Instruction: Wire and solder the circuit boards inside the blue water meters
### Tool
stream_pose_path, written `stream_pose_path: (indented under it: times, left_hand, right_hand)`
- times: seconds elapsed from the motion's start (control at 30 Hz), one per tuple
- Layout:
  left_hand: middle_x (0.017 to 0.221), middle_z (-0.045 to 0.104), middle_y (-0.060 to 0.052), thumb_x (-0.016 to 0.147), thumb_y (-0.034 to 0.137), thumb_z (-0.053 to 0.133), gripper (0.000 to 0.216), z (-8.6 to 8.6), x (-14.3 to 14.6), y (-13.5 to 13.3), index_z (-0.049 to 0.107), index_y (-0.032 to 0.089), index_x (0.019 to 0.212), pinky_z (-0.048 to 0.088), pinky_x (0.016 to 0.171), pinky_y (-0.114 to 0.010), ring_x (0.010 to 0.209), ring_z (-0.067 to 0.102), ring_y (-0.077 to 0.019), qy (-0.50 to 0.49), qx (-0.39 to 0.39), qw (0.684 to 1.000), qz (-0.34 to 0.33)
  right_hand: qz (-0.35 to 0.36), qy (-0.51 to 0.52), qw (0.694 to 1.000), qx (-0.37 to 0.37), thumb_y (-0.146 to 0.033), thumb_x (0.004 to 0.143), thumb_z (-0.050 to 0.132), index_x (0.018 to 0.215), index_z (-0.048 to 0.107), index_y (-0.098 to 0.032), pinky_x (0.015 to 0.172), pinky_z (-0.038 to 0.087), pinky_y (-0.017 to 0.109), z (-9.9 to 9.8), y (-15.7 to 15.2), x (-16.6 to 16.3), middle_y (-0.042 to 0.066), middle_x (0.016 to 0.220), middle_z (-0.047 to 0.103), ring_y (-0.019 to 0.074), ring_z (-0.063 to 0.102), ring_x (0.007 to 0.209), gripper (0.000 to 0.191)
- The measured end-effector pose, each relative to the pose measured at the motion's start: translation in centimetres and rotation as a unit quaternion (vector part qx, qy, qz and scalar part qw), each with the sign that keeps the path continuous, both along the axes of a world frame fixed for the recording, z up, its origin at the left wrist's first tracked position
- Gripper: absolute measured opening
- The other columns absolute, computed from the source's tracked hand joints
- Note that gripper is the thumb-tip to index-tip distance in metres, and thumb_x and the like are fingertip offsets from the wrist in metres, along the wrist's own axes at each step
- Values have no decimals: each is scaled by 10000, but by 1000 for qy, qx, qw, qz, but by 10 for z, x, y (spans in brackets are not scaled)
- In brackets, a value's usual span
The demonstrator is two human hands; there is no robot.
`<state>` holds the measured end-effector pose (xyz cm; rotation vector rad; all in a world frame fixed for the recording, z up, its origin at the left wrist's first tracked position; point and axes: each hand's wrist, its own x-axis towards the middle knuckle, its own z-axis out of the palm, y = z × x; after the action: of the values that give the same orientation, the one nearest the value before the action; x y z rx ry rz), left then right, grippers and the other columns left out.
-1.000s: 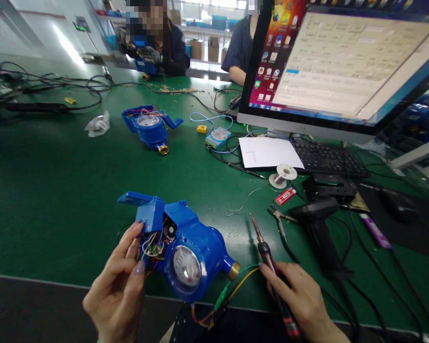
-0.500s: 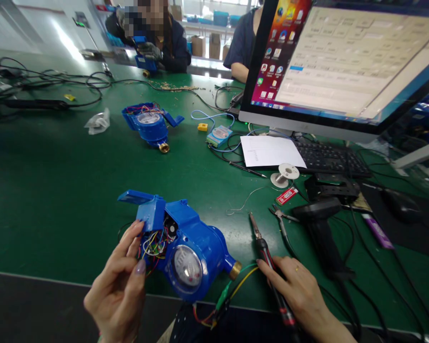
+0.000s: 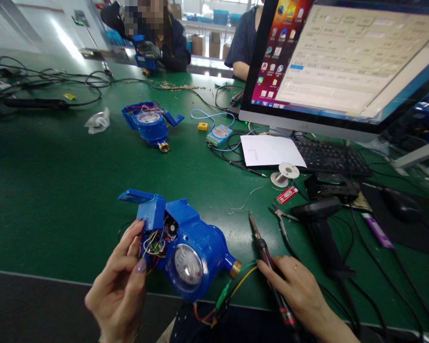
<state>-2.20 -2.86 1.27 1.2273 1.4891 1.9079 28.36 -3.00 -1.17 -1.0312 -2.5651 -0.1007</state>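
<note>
Blue meter (image 3: 200,238) lies on the green table (image 3: 75,176), near its front edge and between the two hands, dial turned up; beyond it to the right stands the monitor (image 3: 325,66); the step in hand appears to be work at the meter's exposed wiring (image 3: 155,245), with a soldering iron (image 3: 262,247) at the ready; the right hand (image 3: 296,286) grasps that iron loosely by its handle, the tip pointing forward and well apart from the wiring, while green and yellow leads (image 3: 243,281) run up to its thumb; the left hand (image 3: 119,286) is bent at the open compartment, a fingertip against the blue housing, though whether it pinches a thin wire cannot be told; bringing the iron in would likely call for a steady left hand, loose strands parted and fingers clear of the tip; among containers, cardboard boxes (image 3: 198,46) sit on the far shelf, contents hidden; the second meter (image 3: 149,125), farther back, has an open box with reddish wires inside; the near meter's compartment holds a tangle of many-coloured wires; a clear plastic bag (image 3: 97,121) holds something whitish, too unclear to name; the white spool (image 3: 284,175) carries silvery wire.
</note>
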Motion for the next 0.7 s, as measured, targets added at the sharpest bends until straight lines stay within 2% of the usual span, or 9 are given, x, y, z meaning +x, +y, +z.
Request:
stream_pose_path:
  times: [0.13, 0.27, 0.47, 0.53, 0.6, 0.7]
  left_hand:
    - [1222, 607, -102, 771, 125, 623, 136, -1, 0, 0, 568, 150, 650, 314, 1031, -677, 1190, 504, -369, 1, 3, 1000, 3]
    - [1227, 604, -95, 776, 133, 617, 135, -1, 0, 1, 570, 156, 651, 323, 1038, -663, 1202, 495, -365, -2, 3, 1000, -5]
    - [1231, 602, -87, 778, 134, 612, 126, -1, 0, 0, 573, 159, 661, 328, 1050, -645, 1210, 488, -359, -2, 1, 1000, -8]
    - [1231, 601, -97, 780, 133, 612, 130, -2, -1, 0, 572, 154, 658, 310, 1041, -673, 1208, 486, -372, 1, 3, 1000, -8]
    - [1240, 593, -102, 784, 133, 611, 142, -2, -1, 0, 565, 152, 651, 290, 1031, -700, 1200, 490, -382, 3, 3, 1000, -12]
    - [1244, 589, -99, 791, 125, 605, 156, -3, -3, 0, 554, 153, 647, 275, 1025, -719, 1199, 489, -383, 3, 9, 1000, -15]
  right_hand:
    - [20, -13, 1000, 2, -68, 938, 329, 1127, 553, -101, 601, 443, 325, 6, 4, -1, 107, 848, 523, 181, 499, 707, 295]
    - [38, -27, 999, 6, -59, 938, 298, 1117, 563, -93, 592, 434, 319, 13, 6, -1, 93, 809, 520, 171, 488, 678, 322]
    - [38, 0, 999, 23, -50, 925, 355, 1128, 586, -94, 624, 430, 322, 17, 4, 2, 118, 890, 544, 174, 525, 733, 311]
    - [29, 36, 999, 27, -40, 898, 426, 1114, 599, -103, 641, 436, 320, 18, 2, 3, 110, 902, 544, 175, 534, 755, 283]
    - [5, 116, 993, 12, -20, 854, 502, 1066, 620, -126, 641, 448, 285, 22, 1, 4, 81, 888, 541, 156, 541, 757, 265]
    - [-42, 251, 967, -31, -61, 823, 577, 1014, 612, -150, 597, 462, 232, 32, -2, 5, 49, 876, 538, 134, 550, 741, 214]
